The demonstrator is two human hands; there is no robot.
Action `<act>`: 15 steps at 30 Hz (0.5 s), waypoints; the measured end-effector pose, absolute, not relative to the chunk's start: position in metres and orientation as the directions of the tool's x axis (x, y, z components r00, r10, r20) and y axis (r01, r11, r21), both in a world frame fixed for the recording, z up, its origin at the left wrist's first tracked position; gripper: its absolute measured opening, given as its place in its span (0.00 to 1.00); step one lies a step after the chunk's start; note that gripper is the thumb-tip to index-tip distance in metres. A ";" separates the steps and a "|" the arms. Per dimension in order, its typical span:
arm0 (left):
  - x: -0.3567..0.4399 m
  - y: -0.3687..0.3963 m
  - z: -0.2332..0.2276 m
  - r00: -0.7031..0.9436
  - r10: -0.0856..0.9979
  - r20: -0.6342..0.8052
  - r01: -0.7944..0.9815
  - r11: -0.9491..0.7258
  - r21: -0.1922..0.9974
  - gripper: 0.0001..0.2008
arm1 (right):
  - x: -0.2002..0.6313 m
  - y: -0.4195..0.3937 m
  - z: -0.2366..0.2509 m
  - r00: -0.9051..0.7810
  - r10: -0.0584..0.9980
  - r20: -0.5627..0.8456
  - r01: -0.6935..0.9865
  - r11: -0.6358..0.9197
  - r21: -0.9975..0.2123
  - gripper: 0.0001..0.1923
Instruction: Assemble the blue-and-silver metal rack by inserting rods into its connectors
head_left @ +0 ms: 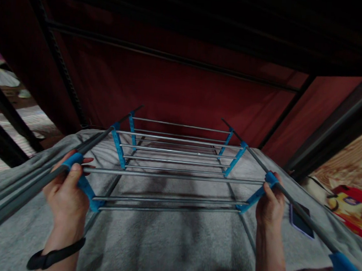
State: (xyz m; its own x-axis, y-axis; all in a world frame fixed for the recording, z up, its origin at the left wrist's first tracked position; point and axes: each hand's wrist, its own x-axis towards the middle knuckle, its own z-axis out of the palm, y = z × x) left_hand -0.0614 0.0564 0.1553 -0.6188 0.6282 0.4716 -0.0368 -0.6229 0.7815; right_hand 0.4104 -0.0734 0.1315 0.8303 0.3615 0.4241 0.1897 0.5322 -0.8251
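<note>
Blue-jointed silver rack [177, 177], grey blanket [172, 243], seemingly red wall [178, 89].

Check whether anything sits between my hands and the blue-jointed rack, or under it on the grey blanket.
Nothing separates them: the left hand and right hand both grip the rack at its blue joints. The grey blanket beneath looks bare; a phone lies just outside the right rail.
</note>
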 end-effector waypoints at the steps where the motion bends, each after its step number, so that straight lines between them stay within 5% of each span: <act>1: -0.062 0.057 0.155 -0.617 0.627 0.475 -0.035 -0.625 0.780 0.21 | 0.410 -0.073 0.131 0.830 0.362 0.424 0.189 0.533 -0.825 0.28; 11: -0.067 0.062 0.149 -0.592 0.620 0.515 -0.019 -0.649 0.761 0.27 | 0.410 -0.069 0.130 0.857 0.321 0.403 0.173 0.559 -0.811 0.29; 15: -0.067 0.063 0.148 -0.604 0.587 0.538 0.062 -0.639 0.767 0.20 | 0.406 -0.065 0.130 0.876 0.224 0.428 0.241 0.565 -0.789 0.26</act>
State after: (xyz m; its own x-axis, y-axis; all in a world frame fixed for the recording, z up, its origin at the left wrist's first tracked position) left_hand -0.0666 0.0626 0.1479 -0.6043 0.5874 0.5384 0.0622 -0.6389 0.7668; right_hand 0.4064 -0.0652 0.1301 0.8758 0.2239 0.4275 0.2406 0.5654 -0.7889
